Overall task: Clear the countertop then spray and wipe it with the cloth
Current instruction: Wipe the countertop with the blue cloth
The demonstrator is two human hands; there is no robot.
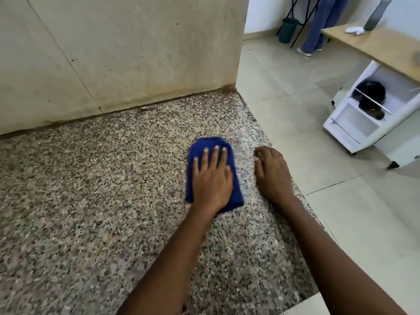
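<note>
A folded blue cloth (210,143) lies on the speckled granite countertop (95,189), near its right edge. My left hand (212,178) presses flat on the cloth with straight, spread fingers. My right hand (271,173) rests on the bare counter just right of the cloth, close to the counter's edge, its fingers bent down onto the stone and holding nothing. No spray bottle is in view.
A stained beige wall (113,53) backs the counter. Past the right edge is tiled floor (295,92), with a white wheeled cart (363,114) under a wooden table (375,44). A person's legs in blue trousers (318,26) stand at the far right.
</note>
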